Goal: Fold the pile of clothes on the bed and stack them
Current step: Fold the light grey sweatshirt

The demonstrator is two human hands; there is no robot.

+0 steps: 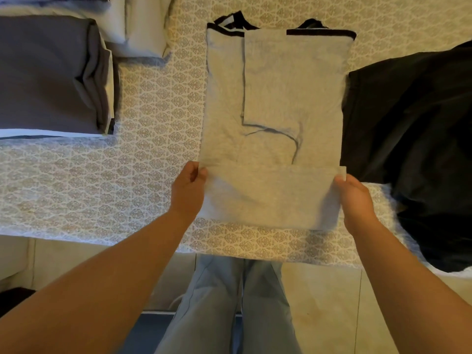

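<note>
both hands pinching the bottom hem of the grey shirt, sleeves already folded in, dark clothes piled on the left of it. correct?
Not quite: the dark clothes lie on the right of the grey shirt, as the head view shows. The rest holds: left hand and right hand pinch its bottom hem, sleeves folded in.

no readable text, no labels, no brands, no numbers

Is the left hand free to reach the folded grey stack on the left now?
Probably not yet: the left hand pinches the grey shirt's hem, though bare bedspread lies toward the grey stack.
</note>
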